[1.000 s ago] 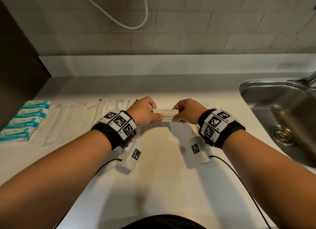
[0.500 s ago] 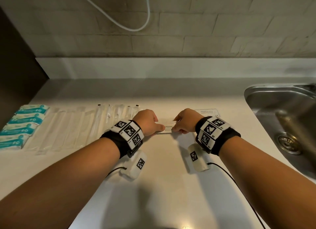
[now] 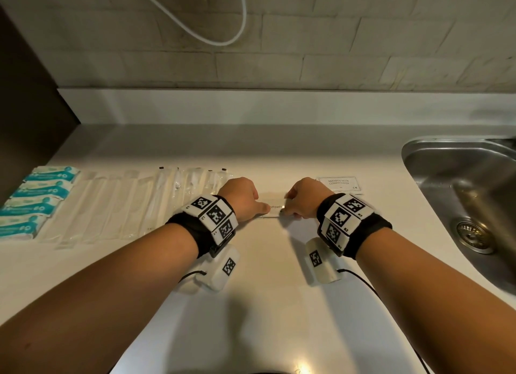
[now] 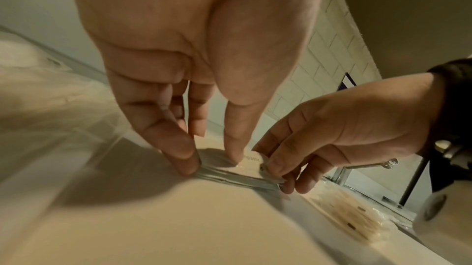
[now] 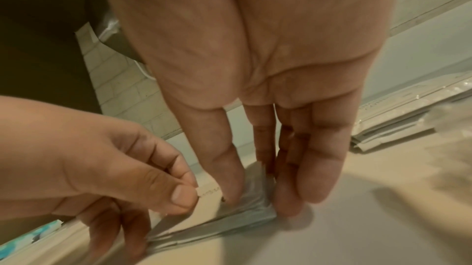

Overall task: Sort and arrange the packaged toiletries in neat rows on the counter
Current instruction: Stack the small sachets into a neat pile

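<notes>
A thin stack of white toothpaste sachets (image 3: 275, 207) lies flat on the white counter (image 3: 265, 304), just right of the clear-wrapped row. My left hand (image 3: 243, 199) pinches its left end, and my right hand (image 3: 300, 199) pinches its right end. In the left wrist view the left hand (image 4: 209, 160) has its thumb on top and a finger at the edge of the sachets (image 4: 245, 172). In the right wrist view the right hand (image 5: 258, 198) clamps the sachets (image 5: 204, 227) between thumb and fingers. Most of the stack is hidden under the hands.
Teal tissue packs (image 3: 36, 197) line the far left, then a row of long clear-wrapped items (image 3: 125, 206). Shampoo sachets (image 3: 338, 183) lie behind my right wrist. A steel sink (image 3: 460, 200) is at the right. A low ledge and tiled wall close the back.
Both hands have brought the sachet stack down from above the counter onto its surface. They still hold its two ends.
</notes>
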The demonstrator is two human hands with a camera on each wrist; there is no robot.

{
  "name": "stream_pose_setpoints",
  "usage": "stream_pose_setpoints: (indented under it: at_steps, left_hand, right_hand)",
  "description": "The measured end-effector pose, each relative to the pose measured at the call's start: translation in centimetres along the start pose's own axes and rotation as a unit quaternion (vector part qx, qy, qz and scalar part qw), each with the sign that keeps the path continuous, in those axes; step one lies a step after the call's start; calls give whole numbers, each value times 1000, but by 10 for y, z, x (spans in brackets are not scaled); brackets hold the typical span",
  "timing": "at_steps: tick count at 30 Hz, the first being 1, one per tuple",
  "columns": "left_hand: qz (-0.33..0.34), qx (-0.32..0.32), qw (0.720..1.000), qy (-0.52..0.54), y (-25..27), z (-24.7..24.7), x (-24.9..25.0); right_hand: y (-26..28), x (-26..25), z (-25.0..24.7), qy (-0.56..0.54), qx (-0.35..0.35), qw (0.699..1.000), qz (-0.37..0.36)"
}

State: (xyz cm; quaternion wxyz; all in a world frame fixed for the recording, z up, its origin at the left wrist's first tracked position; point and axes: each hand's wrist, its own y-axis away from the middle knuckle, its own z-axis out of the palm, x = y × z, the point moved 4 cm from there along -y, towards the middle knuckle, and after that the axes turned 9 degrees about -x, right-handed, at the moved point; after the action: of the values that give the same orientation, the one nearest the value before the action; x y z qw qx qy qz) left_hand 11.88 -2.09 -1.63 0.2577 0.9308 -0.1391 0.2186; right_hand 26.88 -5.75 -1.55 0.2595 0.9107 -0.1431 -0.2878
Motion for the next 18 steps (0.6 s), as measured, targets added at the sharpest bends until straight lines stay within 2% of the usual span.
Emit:
stream_pose_setpoints:
  at_steps: [8,18]
  left_hand:
    - [1,-2,1000,6,0,-3,-3]
    - [0,1,999,45,4,-3,-3]
  right_hand:
    - [-1,3,-2,17,12,1000,0]
    - [3,1,-4,-56,30,998,-8]
